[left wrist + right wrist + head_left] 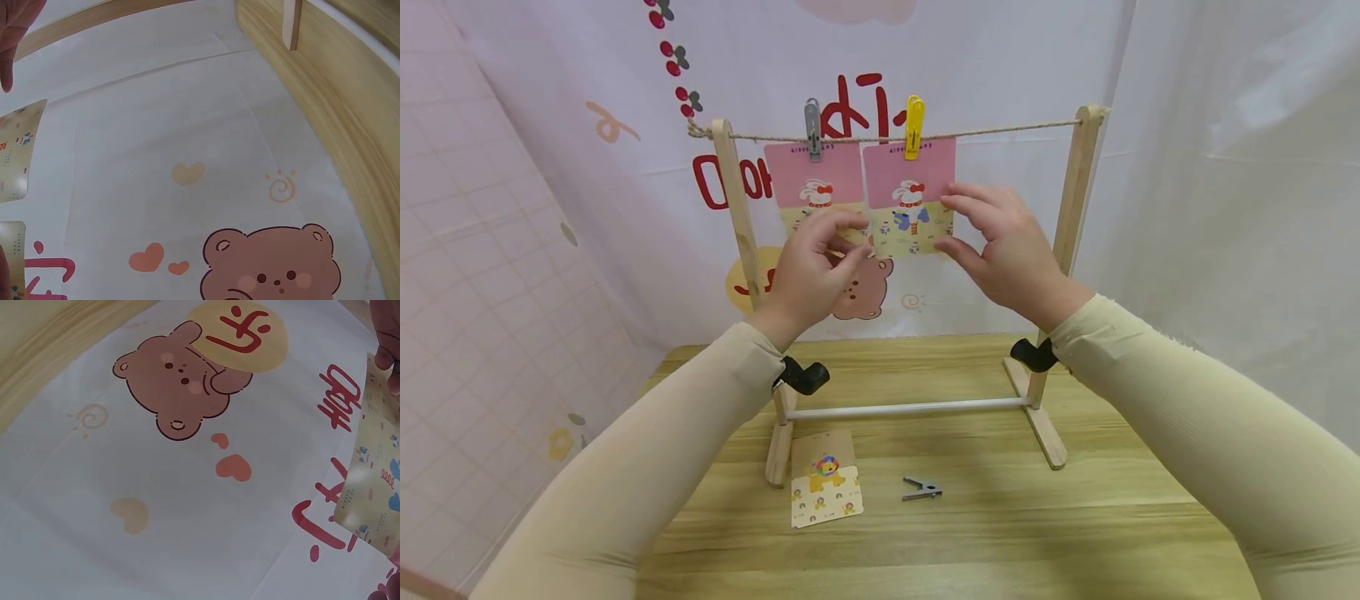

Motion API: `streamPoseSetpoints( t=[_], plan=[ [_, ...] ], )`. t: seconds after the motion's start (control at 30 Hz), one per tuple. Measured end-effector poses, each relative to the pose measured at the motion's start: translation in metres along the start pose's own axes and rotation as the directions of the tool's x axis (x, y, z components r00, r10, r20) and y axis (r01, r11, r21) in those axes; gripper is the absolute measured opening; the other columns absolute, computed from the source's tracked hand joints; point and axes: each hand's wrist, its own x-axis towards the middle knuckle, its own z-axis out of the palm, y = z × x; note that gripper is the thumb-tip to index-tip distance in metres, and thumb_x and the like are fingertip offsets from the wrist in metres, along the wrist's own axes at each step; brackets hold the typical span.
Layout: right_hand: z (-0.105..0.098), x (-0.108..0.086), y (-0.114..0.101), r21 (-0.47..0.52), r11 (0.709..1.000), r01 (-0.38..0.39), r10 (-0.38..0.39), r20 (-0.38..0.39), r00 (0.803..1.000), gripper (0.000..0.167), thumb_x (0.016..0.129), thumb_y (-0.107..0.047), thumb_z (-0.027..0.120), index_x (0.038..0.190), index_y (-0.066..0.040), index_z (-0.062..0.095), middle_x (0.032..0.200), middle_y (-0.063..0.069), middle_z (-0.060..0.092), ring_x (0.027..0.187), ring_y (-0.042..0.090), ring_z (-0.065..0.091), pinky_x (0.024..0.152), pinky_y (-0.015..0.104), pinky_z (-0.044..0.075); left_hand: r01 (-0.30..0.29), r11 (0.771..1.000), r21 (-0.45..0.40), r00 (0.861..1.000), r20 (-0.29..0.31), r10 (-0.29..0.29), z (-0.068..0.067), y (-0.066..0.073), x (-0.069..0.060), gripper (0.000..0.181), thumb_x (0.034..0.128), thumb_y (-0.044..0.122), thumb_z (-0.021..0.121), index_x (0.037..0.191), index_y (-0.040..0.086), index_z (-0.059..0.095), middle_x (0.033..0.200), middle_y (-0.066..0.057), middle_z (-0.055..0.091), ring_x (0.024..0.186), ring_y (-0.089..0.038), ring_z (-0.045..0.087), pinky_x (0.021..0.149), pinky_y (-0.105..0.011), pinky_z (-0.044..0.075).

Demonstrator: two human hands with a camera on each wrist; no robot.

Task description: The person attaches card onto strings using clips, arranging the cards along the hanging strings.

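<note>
Two cream fabric sleeves point(677, 450) reach over a pale wood-grain bench point(985, 542) toward a twisted tan rope point(1015, 129) strung across a light wooden frame point(1077, 183). From it hangs a rectangular pink-and-yellow paper card point(910, 200), the right one of a pair, its long axis nearly vertical and its printed face toward the head camera. The upper half is pink, with small print along the top; the lower is pale yellow with scattered motifs and blue shapes, and a white rabbit figure with a red bow sits where the colours meet. A bright yellow plastic peg point(913, 127) stands upright at its top edge.

The right hand point(1003, 242) is at this card's right edge, thumb and fingers spread well apart. The left hand point(816, 267) overlaps a matching pink-and-yellow card point(790, 179) under a grey plastic peg point(813, 129); its fingers bend toward the gap between the cards, and I cannot tell whether they have hold of either. On the bench lies a brown-and-cream lion card point(826, 500), long axis pointing away from the person.
</note>
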Motion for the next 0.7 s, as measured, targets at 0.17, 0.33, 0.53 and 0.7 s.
streamPoseSetpoints(
  t=[0.17, 0.33, 0.53, 0.7],
  plan=[
    [0.004, -0.009, 0.004, 0.0, 1.0, 0.013, -0.013, 0.001, 1.0, 0.051, 0.09, -0.011, 0.084, 0.135, 0.006, 0.067, 0.145, 0.02, 0.063, 0.125, 0.041, 0.057, 0.1, 0.053, 0.046, 0.019, 1.0, -0.008, 0.999, 0.044, -0.019, -0.003, -0.002, -0.008, 0.029, 0.0991, 0.008, 0.072, 0.128, 0.005, 0.069, 0.122, -0.011, 0.065, 0.095, -0.018, 0.072, 0.084, -0.039, 0.062],
    [0.007, -0.018, 0.007, 0.006, 1.0, 0.008, -0.008, 0.016, 1.0, 0.051, 0.09, -0.011, 0.084, 0.135, 0.006, 0.067, 0.144, 0.02, 0.064, 0.125, 0.041, 0.057, 0.101, 0.053, 0.045, 0.045, 0.999, -0.005, 0.996, 0.081, -0.045, -0.004, -0.005, -0.017, 0.031, 0.0995, 0.011, 0.073, 0.13, 0.008, 0.068, 0.122, -0.009, 0.065, 0.098, -0.019, 0.072, 0.087, -0.041, 0.062],
    [0.009, -0.029, 0.012, 0.0, 1.0, -0.016, 0.016, 0.045, 0.999, 0.05, 0.091, -0.013, 0.083, 0.135, 0.006, 0.067, 0.144, 0.021, 0.063, 0.127, 0.042, 0.056, 0.104, 0.055, 0.045, 0.075, 0.997, 0.02, 0.99, 0.122, -0.077, -0.005, -0.007, -0.028, 0.033, 0.0989, 0.011, 0.074, 0.131, 0.009, 0.068, 0.119, -0.008, 0.065, 0.098, -0.019, 0.069, 0.087, -0.039, 0.061],
    [0.014, -0.04, 0.016, 0.008, 1.0, -0.018, 0.018, 0.058, 0.998, 0.051, 0.09, -0.012, 0.084, 0.134, 0.006, 0.067, 0.143, 0.022, 0.064, 0.125, 0.043, 0.056, 0.104, 0.055, 0.044, 0.112, 0.994, 0.007, 0.977, 0.183, -0.112, -0.006, -0.01, -0.038, 0.034, 0.0994, 0.012, 0.073, 0.133, 0.009, 0.067, 0.126, -0.008, 0.066, 0.105, -0.022, 0.07, 0.095, -0.043, 0.06]
  ],
)
